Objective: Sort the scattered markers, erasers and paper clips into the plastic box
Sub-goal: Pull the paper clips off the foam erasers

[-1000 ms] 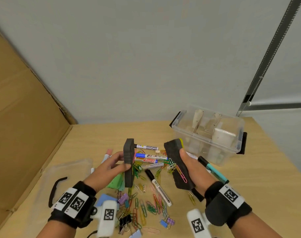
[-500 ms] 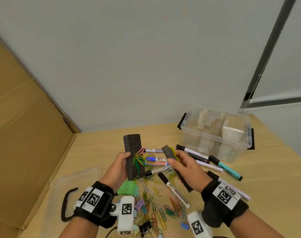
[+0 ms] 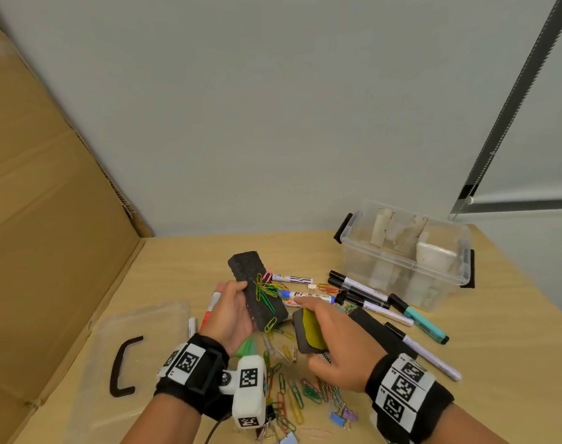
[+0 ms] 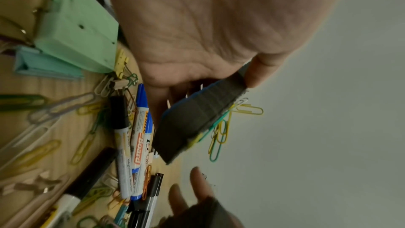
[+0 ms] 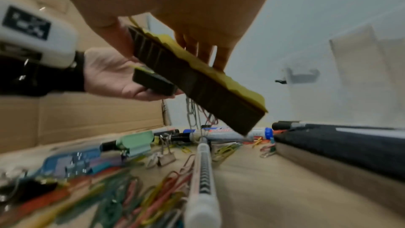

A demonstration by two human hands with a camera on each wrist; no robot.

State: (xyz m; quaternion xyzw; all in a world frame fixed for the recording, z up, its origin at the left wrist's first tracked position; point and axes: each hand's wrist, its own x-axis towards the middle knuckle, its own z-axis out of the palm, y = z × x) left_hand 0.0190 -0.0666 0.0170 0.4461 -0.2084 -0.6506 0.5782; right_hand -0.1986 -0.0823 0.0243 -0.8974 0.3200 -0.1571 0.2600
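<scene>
the box (image 3: 404, 267) stands open at the far right of the bench (image 3: 183, 267), well apart from both hands and lying up and to the right of them — the right hand (image 3: 340, 344) is the nearer one. that hand's grip is curled round a yellow-backed eraser (image 3: 310, 331), held just above the bench, its long axis running away from the wrist and, in the right wrist view, tipped nose-down toward the markers (image 3: 359, 288). the left hand (image 3: 231, 312) grips a dark eraser (image 3: 257, 291) by its lower half, long axis running up and a little left, away from the box. a tangle of clips (image 3: 265, 290) clings to its face — likely to drop off on the way across.
</scene>
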